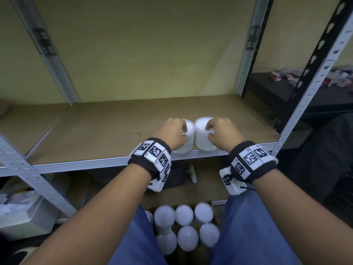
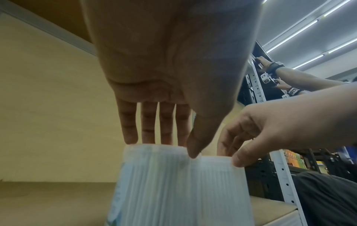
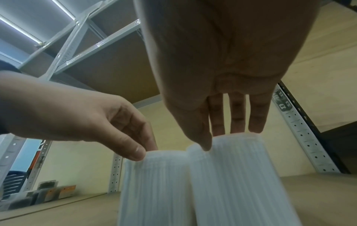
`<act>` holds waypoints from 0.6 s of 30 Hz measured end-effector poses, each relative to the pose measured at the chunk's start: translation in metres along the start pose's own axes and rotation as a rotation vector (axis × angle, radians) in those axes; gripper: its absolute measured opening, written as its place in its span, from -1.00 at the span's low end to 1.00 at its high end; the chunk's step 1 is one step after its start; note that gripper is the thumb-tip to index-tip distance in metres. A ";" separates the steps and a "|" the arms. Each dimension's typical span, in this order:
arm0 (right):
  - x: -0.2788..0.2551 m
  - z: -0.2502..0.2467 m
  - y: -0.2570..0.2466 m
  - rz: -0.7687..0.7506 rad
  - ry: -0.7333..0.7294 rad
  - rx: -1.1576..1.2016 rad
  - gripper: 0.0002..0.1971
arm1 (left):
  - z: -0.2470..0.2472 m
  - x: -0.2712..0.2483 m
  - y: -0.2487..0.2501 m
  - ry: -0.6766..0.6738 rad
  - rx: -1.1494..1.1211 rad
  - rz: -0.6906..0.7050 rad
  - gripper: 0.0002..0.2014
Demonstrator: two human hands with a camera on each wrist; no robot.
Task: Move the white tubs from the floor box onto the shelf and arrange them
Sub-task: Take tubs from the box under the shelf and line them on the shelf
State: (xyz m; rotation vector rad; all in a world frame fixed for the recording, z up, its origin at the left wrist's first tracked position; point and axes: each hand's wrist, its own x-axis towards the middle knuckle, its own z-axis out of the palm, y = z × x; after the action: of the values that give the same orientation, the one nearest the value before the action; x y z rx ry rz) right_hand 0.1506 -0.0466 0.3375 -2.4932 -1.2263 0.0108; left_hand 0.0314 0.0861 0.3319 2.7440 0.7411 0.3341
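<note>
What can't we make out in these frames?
- Left tub: head view, left hand covers much of it.
- Box of tubs: legs hide its sides, so no full count.
- Tub bases: cut off by the bottom edge in both wrist views.
- Small boxes on the far shelf: too blurred to identify.

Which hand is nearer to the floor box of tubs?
Neither clearly: the left hand and right hand are both up on the shelf, each gripping a tub's top, far above the box.
</note>
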 end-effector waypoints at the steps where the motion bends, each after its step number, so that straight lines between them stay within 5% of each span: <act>1: 0.001 0.000 0.000 0.000 0.010 -0.005 -0.71 | 0.001 0.001 -0.001 0.010 0.004 0.006 -0.78; 18: 0.080 0.007 0.031 0.102 0.031 0.013 -0.74 | 0.022 0.088 -0.001 0.047 -0.093 0.007 -0.78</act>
State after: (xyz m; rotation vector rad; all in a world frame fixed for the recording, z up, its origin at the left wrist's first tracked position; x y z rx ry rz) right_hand 0.2232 -0.0001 0.3329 -2.5320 -1.0829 0.0064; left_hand 0.1116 0.1278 0.3243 2.6604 0.7102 0.4248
